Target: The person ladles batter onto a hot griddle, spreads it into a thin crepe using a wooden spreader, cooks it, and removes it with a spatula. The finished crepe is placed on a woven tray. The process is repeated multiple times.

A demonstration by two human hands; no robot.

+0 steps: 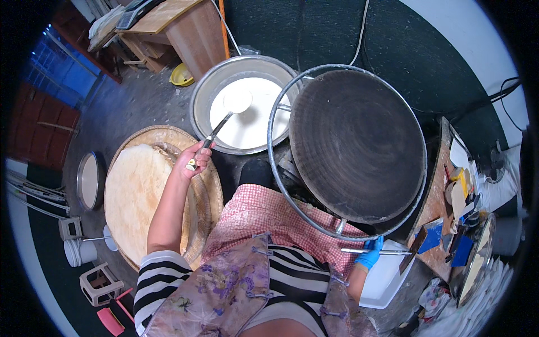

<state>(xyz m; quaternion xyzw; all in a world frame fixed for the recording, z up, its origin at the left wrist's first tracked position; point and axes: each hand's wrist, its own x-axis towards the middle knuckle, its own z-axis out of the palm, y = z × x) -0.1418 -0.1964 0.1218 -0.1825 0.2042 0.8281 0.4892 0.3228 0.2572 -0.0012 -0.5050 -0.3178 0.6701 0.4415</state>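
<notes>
My left hand (pixel 194 159) is closed around the dark handle of a ladle (pixel 219 128). The ladle's bowl, full of white batter, is over a wide metal basin (pixel 202 109) that holds more white batter (pixel 255 121); whether it touches the surface is hard to tell. On my right a large round dark griddle (pixel 353 146) sits inside a metal ring frame (pixel 273 126), its surface bare. Below its near edge my right hand (pixel 369 254), in a blue glove, grips a metal-handled spreader (pixel 396 253) with a brown blade at its far end.
To my left, large pale round sheets (pixel 135 196) are stacked on a woven tray (pixel 154 133). A white plastic tub (pixel 387 286) is under my right hand. A cluttered board (pixel 432 208) stands at right. Stools (pixel 101 283) and a metal bowl (pixel 90 180) are at left.
</notes>
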